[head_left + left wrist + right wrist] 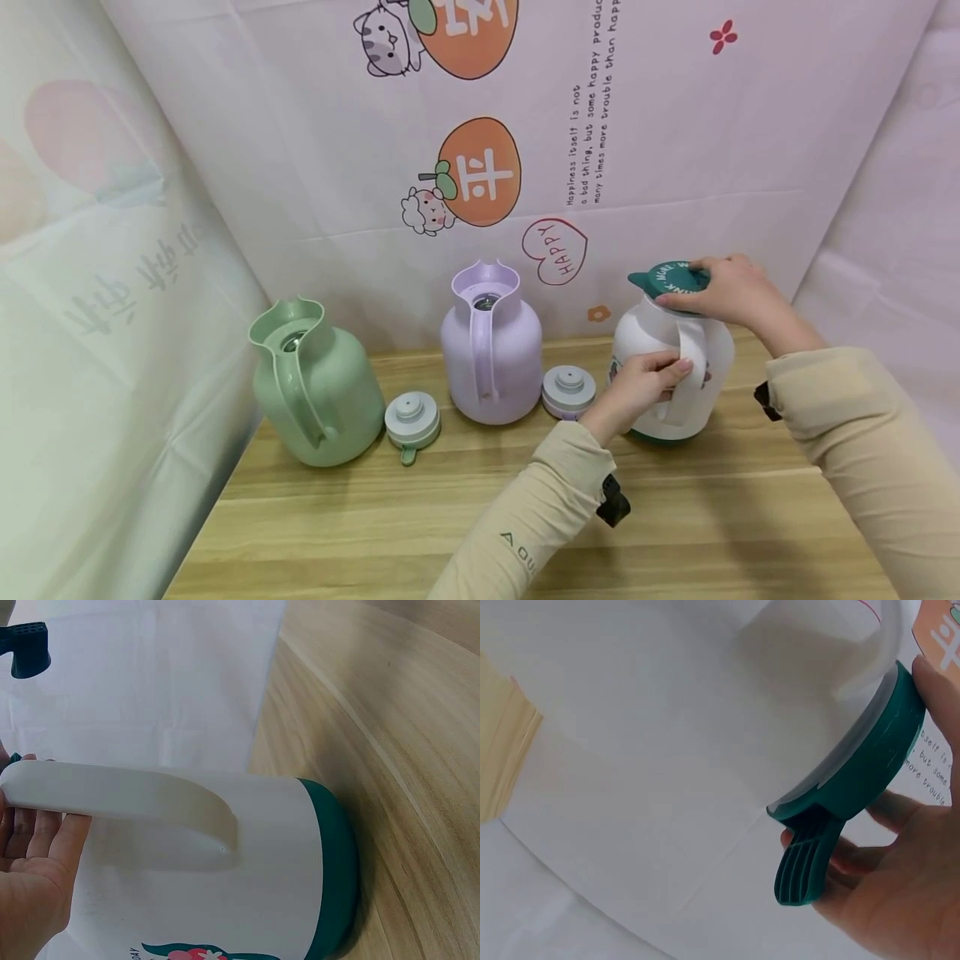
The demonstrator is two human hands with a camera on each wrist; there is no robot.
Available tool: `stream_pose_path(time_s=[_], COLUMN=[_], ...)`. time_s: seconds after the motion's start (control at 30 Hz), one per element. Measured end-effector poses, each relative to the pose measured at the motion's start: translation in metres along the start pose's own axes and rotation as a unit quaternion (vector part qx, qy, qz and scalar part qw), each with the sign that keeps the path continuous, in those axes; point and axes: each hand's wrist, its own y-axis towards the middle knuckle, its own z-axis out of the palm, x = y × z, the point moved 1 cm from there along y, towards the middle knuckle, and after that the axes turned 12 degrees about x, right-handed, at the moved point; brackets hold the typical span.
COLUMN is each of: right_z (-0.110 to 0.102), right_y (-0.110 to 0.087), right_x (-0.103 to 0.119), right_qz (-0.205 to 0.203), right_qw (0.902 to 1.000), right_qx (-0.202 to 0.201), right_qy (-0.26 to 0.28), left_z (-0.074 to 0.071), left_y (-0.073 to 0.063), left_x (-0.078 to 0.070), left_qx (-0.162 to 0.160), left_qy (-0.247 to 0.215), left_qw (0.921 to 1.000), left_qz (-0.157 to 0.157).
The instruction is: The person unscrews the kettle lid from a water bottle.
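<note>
A white thermos jug with a green base stands upright on the right of the table. My left hand grips its white handle, fingers curled round behind it. At the top, my right hand holds the dark green lid by its rim, thumb on one side and fingers on the other. The lid's ribbed green tab sticks out beside the fingers in the right wrist view. Whether the lid is fully seated in the jug's mouth, I cannot tell.
A lidless purple jug stands mid-table, with its grey-topped lid lying beside it. Farther left are a lidless green jug and its lid. A printed cloth hangs behind the wooden table.
</note>
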Motion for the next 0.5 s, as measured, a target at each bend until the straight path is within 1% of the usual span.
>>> stream_pose_path(time_s=[0.23,0.33,0.5], right_z=[-0.006,-0.007,-0.006], right_y=[0.002,0.001,0.0], right_x=[-0.01,-0.012,-0.013], right_qz=[-0.035,-0.04,-0.041], right_qw=[0.9992,0.9989,0.9989], right_qx=[0.016,0.022,0.023], right_qy=[0.007,0.008,-0.006], left_z=[0.0,0.0,0.001], left_y=[0.001,0.001,0.002], left_x=[-0.001,-0.001,0.001], left_qx=[-0.011,-0.012,-0.008], left_qy=[0.006,0.006,0.003], left_qw=[0.9999,0.9999,1.0], left_qz=[-0.007,-0.005,-0.003])
